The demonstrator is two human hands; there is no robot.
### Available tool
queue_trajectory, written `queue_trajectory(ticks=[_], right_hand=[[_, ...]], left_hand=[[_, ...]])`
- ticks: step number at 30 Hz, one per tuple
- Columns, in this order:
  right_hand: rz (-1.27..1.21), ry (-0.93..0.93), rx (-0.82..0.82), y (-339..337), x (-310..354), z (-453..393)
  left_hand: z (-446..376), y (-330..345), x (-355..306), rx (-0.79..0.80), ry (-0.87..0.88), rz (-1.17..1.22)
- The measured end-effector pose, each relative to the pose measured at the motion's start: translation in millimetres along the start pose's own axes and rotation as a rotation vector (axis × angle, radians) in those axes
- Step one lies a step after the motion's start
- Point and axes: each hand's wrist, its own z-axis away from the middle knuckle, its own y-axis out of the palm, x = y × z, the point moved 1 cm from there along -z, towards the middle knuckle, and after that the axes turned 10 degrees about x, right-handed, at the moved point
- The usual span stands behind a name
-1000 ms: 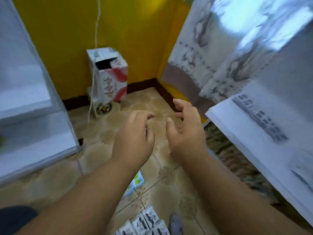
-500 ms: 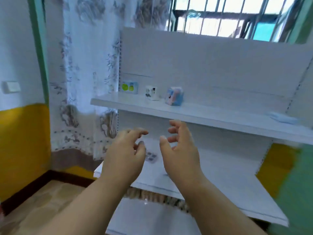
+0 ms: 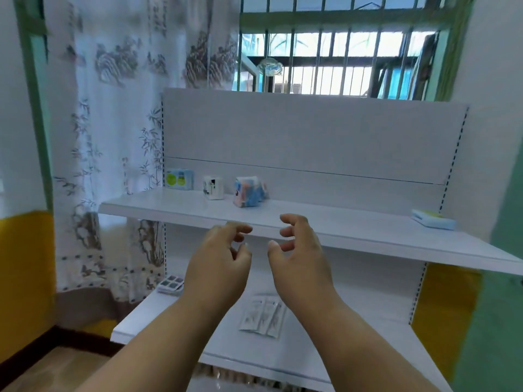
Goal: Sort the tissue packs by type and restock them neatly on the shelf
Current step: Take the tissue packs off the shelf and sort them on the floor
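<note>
Since a moment before, my head had turned from the floor up to the white shelf, and both my hands had stayed up in front of me with nothing in them. My left hand point(image 3: 216, 267) had its fingers loosely bent and held nothing. My right hand point(image 3: 301, 261) was just beside it, apart from it, with its fingers bent the same way and nothing in them too. Below my hands was the lower shelf board point(image 3: 368, 335). Some flat white packs point(image 3: 263, 314) lay on it between my arms, and a small pack with dark squares point(image 3: 170, 284) lay near its left end. Past my fingertips was the upper shelf board point(image 3: 353, 230). At its back left stood a blue pack with green dots point(image 3: 179, 179), then a small white pack point(image 3: 213, 188), then a pink and blue pack point(image 3: 249, 191). A flat blue pack point(image 3: 433, 219) lay far off at the right end. Behind the shelf hung a curtain point(image 3: 113, 108) on the left, and a window with bars point(image 3: 325, 52) was up high.
</note>
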Motion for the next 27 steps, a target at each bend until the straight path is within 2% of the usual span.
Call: queue_trajectory(ticks=[6,10,16,20,22,24,25,27], right_hand=[[-0.008,-0.023,0.051,27.7,-13.8,-73.4],[0.018,-0.040,0.047,43.5,-28.5,-144.9],[0.040,0.129,0.100,63.7,-61.8,-263.0],[-0.004,0.242,0.154,89.4,-94.6,-331.1],[0.001,0.267,0.164,99.3,-111.9,-358.7],[-0.045,0.285,0.183,106.5,-124.1,-380.3],[-0.102,0.299,0.193,109.4,-128.8,-390.7],[-0.250,0.317,0.199,111.7,-135.6,-409.5]], left_hand=[[-67.7,16.6,30.8,-0.016,-0.047,-0.062],[-142.6,31.2,55.8,-0.012,-0.031,-0.078],[-268.2,53.8,105.0,0.050,-0.127,-0.109],[-335.8,68.3,146.6,0.073,-0.303,-0.110],[-360.0,80.8,168.9,0.176,-0.390,-0.207],[-376.9,94.6,181.8,0.289,-0.410,-0.195],[-384.6,99.7,186.4,0.296,-0.399,-0.148],[-396.7,101.5,191.0,0.203,-0.374,-0.025]])
